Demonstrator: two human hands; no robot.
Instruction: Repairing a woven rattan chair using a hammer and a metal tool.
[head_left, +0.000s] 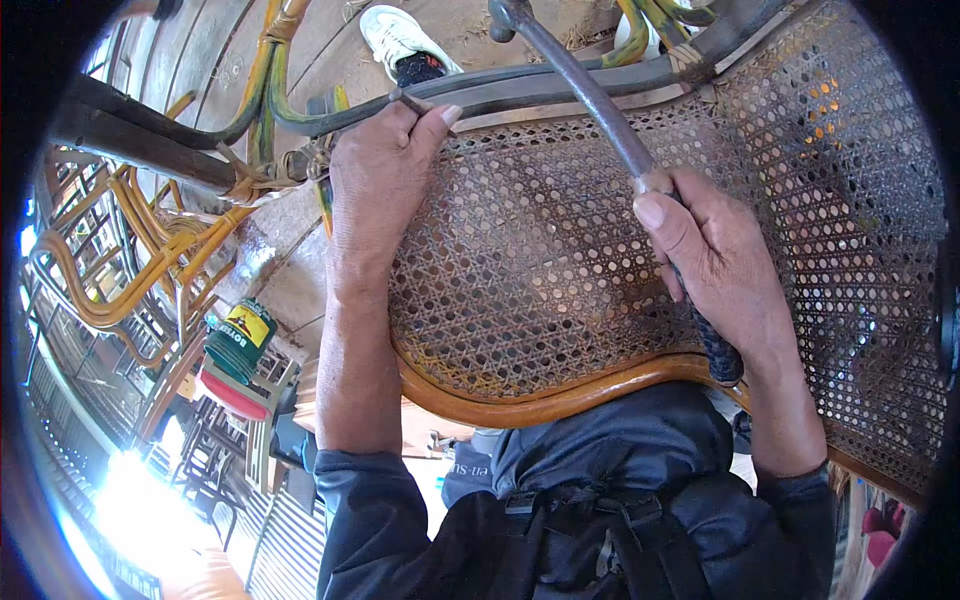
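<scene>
A rattan chair with a woven cane seat (520,260) lies across my lap. At the seat's far edge, my left hand (385,165) pinches a short, thin dark metal piece (408,101) against the dark frame rail (520,95). Whether this piece is a chisel, a punch or a big nail I cannot tell. My right hand (715,240) is wrapped round a hammer (585,90) just below its metal shaft, with the dark grip reaching down past the palm. The hammer's head is raised beyond the rail, apart from the metal piece, and partly cut off by the top edge.
The chair's cane back (850,220) rises at the right. Curved rattan frames (130,270) stand at the left, near a green can (240,340) with a brush in it. A white shoe (400,40) rests on the plank floor (215,60) beyond the rail.
</scene>
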